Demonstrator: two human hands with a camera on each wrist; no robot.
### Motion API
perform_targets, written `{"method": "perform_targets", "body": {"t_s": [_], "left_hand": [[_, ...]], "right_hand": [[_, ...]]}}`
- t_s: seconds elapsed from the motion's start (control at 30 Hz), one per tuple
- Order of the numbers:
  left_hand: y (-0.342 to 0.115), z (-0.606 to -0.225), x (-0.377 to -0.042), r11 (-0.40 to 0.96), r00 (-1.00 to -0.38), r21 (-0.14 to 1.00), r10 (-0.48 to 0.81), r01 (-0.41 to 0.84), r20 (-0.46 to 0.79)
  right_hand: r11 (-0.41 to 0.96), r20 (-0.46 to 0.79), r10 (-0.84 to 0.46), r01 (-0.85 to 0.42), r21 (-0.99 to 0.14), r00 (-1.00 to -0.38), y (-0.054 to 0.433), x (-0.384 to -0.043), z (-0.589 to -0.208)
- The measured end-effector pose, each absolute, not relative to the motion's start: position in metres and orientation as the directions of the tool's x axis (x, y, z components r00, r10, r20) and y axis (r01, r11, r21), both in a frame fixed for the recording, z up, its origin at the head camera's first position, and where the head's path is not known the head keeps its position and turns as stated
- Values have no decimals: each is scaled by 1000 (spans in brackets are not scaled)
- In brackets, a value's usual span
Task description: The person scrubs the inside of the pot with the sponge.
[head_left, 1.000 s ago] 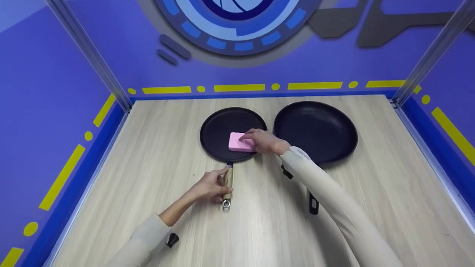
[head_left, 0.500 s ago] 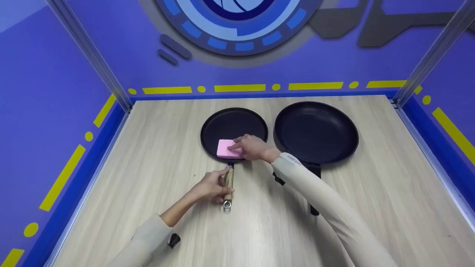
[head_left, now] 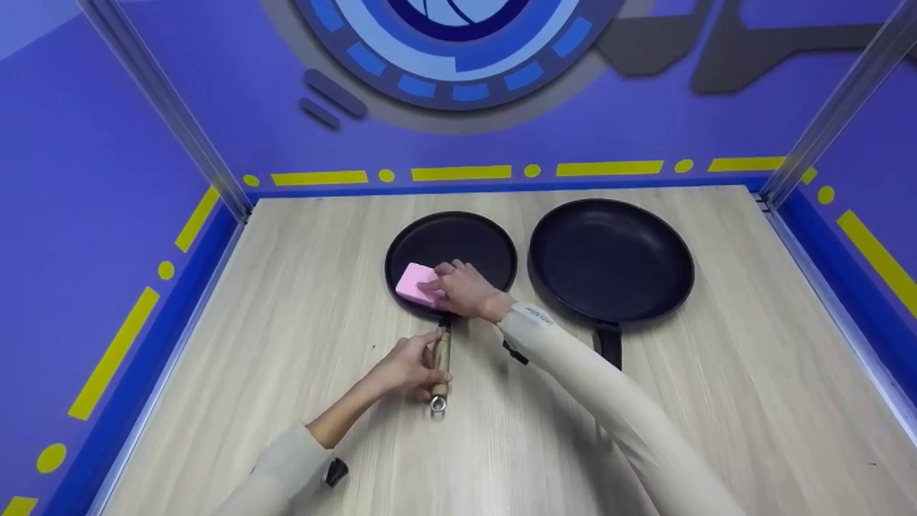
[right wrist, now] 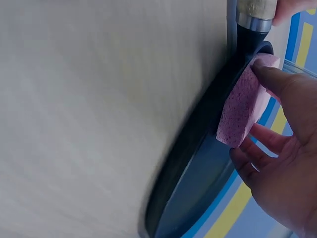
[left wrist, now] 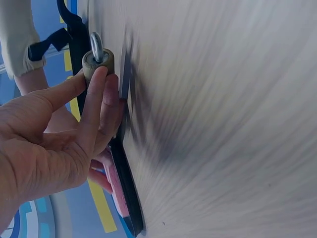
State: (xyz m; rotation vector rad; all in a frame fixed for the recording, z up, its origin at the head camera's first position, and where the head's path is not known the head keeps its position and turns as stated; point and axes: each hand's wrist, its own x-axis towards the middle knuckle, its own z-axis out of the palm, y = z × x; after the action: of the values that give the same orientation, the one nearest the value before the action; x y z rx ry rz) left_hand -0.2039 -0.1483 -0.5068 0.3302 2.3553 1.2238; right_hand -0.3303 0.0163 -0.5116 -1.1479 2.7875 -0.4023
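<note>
A flat black frying pan [head_left: 466,240] lies left of centre on the table, its wooden handle [head_left: 442,358] toward the person. My left hand [head_left: 407,367] grips that handle, thumb and fingers on either side; in the left wrist view the handle's end with its metal ring [left wrist: 96,47] pokes out past the fingers. My right hand [head_left: 466,288] holds a pink sponge [head_left: 414,283] against the near left part of the pan. Seen from the right wrist, thumb and fingers pinch the porous sponge [right wrist: 242,101] at opposite ends, beside the pan's rim close to the handle joint.
A larger, deeper black frying pan [head_left: 609,258] stands to the right, its black handle [head_left: 609,347] partly covered by the right sleeve [head_left: 602,387]. Blue printed walls [head_left: 458,158] enclose the wooden table [head_left: 301,287] at the back and sides.
My right hand has slid the pink sponge leftward across the smaller pan, from its near right part to its near left edge. The left hand keeps its grip on the wooden handle.
</note>
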Motion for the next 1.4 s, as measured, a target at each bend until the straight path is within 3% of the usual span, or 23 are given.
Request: {"method": "perform_targets", "body": {"t_s": [0.47, 0.8, 1.0, 1.17, 1.4], "left_hand": [[-153, -502, -197, 600, -869, 797, 430, 72, -245], [-151, -505, -198, 573, -870, 814, 445, 97, -210], [-151, -506, -203, 567, -866, 820, 445, 74, -229], [-150, -508, -201, 565, -861, 824, 439, 44, -255], [-151, -504, -204, 598, -859, 801, 428, 37, -280]], "right_hand": [[769, -8, -623, -611, -188, -782, -17, -361, -515], [832, 125, -530, -543, -116, -839, -20, -380, -532], [883, 164, -447, -463, -78, -879, -18, -391, -532], [926, 104, -354, -364, -97, -929, -9, -396, -531], [954, 186, -285, -298, -42, -940, 7, -410, -540]]}}
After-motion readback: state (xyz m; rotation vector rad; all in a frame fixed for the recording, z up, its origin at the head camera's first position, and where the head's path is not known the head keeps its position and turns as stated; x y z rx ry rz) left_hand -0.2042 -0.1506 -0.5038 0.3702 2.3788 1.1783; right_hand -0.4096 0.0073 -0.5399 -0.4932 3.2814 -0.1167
